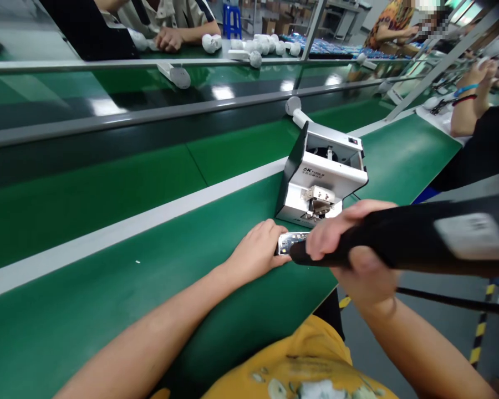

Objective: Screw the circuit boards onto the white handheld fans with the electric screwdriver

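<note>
Near the right-hand stretch of the green worktop's (183,244) near edge, a small light-coloured case with a circuit board (288,240) in it lies on the surface. The left hand (255,250) rests on the worktop and pinches the left end of the case, thumb on the near side and fingers on the far side. The right hand (370,277) has its fingers wrapped around a thick black power tool (407,235), slightly blurred, which reaches in from the right with its blunt front end over the right part of the board; whether the tool touches it cannot be told. A dark cord (449,299) passes below the tool, beyond the near edge. Just past the case, toward the far edge, stands a silver and black machine (324,174) marked "TOOLS". A pale strip (149,221) lines the worktop's far edge, and beyond it runs a green belt (149,174), where a white part with a round head (293,105) lies behind the machine. A tiny white scrap (137,261) lies on the worktop, left of the left hand.
</note>
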Motion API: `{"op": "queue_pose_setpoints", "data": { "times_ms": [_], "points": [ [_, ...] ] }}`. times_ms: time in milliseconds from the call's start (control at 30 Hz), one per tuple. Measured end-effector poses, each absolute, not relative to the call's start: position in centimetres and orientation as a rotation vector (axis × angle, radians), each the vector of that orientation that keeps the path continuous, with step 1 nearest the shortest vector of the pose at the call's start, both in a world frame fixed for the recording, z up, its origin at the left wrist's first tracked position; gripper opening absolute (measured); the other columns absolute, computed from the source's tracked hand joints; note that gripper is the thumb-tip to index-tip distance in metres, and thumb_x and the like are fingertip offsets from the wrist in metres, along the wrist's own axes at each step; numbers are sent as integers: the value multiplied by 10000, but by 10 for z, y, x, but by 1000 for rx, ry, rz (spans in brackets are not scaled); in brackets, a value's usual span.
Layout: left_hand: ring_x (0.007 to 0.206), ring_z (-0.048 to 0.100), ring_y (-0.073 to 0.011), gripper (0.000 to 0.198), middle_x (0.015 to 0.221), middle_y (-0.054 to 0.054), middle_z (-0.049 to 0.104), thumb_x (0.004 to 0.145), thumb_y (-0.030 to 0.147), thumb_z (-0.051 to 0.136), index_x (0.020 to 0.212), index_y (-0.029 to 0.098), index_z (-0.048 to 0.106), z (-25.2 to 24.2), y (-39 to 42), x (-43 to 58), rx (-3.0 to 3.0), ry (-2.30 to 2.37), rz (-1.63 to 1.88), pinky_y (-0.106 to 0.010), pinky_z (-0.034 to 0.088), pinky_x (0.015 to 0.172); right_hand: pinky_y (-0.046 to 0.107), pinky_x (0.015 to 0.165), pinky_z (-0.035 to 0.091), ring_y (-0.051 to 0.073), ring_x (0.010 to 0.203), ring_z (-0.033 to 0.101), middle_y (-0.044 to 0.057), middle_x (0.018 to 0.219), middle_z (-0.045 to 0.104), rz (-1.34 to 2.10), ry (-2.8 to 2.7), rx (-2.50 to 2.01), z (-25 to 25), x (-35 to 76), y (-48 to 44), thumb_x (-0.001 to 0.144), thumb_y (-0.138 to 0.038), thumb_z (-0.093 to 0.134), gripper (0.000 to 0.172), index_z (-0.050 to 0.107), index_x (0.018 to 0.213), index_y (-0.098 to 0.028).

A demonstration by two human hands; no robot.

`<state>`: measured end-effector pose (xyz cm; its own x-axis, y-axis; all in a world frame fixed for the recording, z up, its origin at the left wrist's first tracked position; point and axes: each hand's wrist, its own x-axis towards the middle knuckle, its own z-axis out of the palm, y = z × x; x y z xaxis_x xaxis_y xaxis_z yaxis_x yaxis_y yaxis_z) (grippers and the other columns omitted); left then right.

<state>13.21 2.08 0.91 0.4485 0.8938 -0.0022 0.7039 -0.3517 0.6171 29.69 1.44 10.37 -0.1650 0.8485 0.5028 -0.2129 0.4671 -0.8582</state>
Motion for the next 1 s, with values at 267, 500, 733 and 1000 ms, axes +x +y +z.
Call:
{"op": "queue_pose_setpoints", "data": {
  "times_ms": [267,500,733,1000],
  "points": [
    [1048,615,-288,516,1087,-83,617,788,357,838,1205,172,597,9,22,129,2145,1345,471,-427,523,929,370,502,498,193,507,589,-19,660,656,909,-1231,-686,116,326,-4,807,-304,740,282,586,1030,-227],
    [1037,620,-292,495,1098,-92,624,805,347,786,1241,183,616,10,20,131,2150,1337,466,-427,520,912,391,574,514,204,571,604,-10,709,668,1014,-1244,-712,96,327,-12,878,-333,724,299,537,1093,-246],
    [790,639,-214,313,922,-39,679,758,408,693,1014,244,764,60,38,54,1981,1436,532,-302,494,718,299,500,484,156,502,577,-24,714,664,1138,-1307,-918,71,328,-19,906,-337,713,397,468,1211,-268],
    [556,513,-103,164,614,19,586,930,292,625,849,180,713,48,45,-72,567,1787,1210,-183,467,516,295,494,504,169,515,591,-14,711,649,1129,-1161,-957,43,324,-15,886,-367,719,413,477,1206,-270]
  ]
}}
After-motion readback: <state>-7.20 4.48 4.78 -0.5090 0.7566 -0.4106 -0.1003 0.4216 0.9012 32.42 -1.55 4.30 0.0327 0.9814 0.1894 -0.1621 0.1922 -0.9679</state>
